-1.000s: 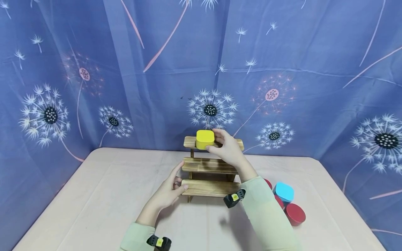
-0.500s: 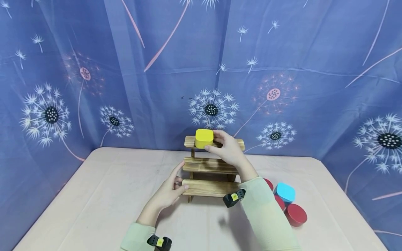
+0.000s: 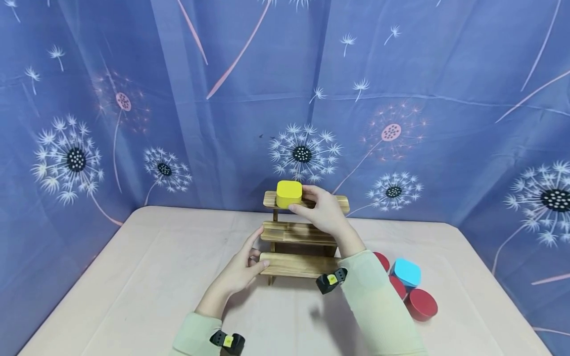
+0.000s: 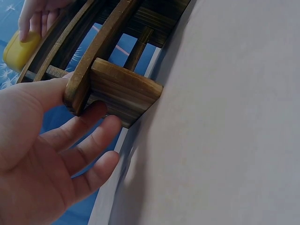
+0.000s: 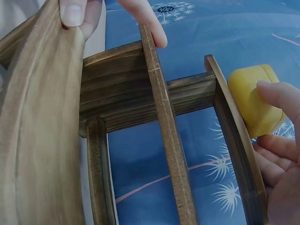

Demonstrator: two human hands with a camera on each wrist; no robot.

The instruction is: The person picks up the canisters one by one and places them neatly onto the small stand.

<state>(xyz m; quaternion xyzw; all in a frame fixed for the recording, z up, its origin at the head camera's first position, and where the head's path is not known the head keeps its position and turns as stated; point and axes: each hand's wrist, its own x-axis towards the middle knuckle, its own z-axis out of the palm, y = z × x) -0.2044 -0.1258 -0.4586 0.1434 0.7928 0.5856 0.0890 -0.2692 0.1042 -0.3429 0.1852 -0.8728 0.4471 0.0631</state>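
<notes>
A yellow rounded-square block (image 3: 289, 194) sits at the left part of the top shelf of a three-tier wooden stand (image 3: 294, 265). My right hand (image 3: 324, 211) pinches it from the right, thumb on the front and fingers reaching behind. In the right wrist view the yellow block (image 5: 255, 101) stands against the top board, thumb over its side. At the stand's left end, my left hand (image 3: 240, 267) holds the lowest board, its thumb on top and its index finger up at the middle board. The left wrist view shows the other fingers of that hand (image 4: 51, 145) bent below the board.
Right of the stand, a light-blue rounded block (image 3: 406, 273) lies among several red round blocks (image 3: 421, 304), partly hidden by the right sleeve. A blue dandelion-print curtain (image 3: 222, 148) hangs behind the pale tabletop (image 3: 147, 277).
The yellow block has slid slightly left along the top shelf with my right hand. My left hand keeps its hold on the stand. The head view has shifted a little.
</notes>
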